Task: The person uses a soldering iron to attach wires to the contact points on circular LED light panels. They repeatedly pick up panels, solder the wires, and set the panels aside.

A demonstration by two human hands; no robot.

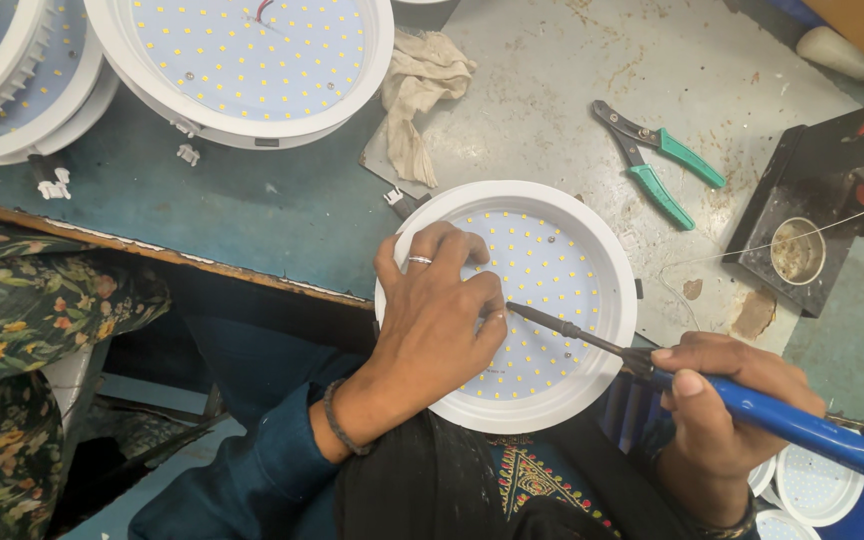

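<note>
Scuffed grey-green surface [252,215] is carrying the work. Nearest, the right hand [727,400] is closing around a blue-handled soldering iron [802,425], its tip lying on the LED board of a round white panel light [512,300] at the surface edge. The left hand [432,320] is pressing down on that board, fingers curled. This looks like soldering a joint; next calls for a steady tip. Farther off are lying green-handled cutters [657,160], a rag [417,95] and more panel lights [242,60].
</note>
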